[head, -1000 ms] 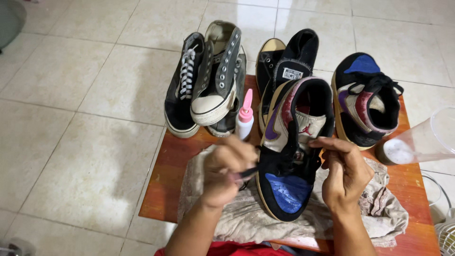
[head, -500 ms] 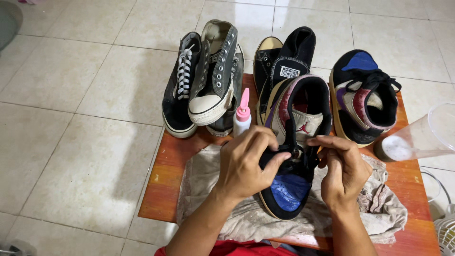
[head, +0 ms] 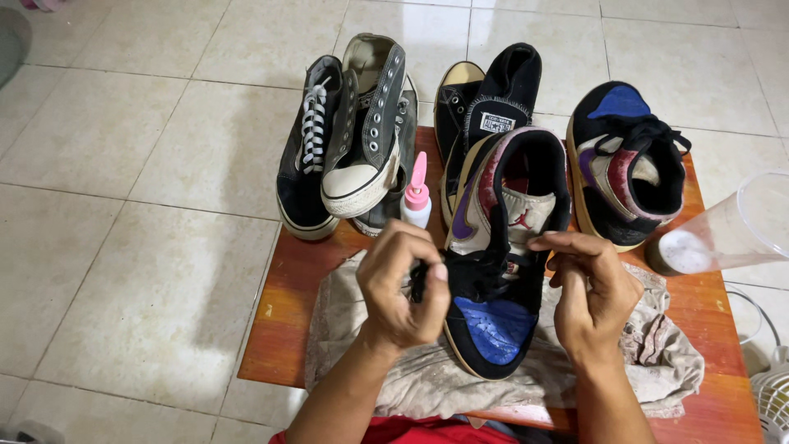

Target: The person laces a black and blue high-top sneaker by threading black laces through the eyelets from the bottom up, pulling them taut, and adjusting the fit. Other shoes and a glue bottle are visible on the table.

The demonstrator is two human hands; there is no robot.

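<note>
Blue-toed sneaker [head: 493, 304] lies on the stained cloth [head: 386, 370]. Since half a second ago, left hand [head: 404, 284] has shifted off its tongue to its left edge, fingers pinching black lace [head: 485, 271]. Right hand [head: 593, 294] stays at its right side, fingers curled on lace. Beyond the sneaker: pink-capped bottle [head: 416, 197], grey sneakers [head: 366, 140].

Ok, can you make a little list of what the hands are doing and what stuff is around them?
left hand: pinching a black lace
right hand: gripping the sneaker's collar
sneaker: black high-top, blue toe, lying on a grey rag
bottle: small, pink nozzle, upright behind left hand
other shoes: four, at the far edge of the wooden table
</note>
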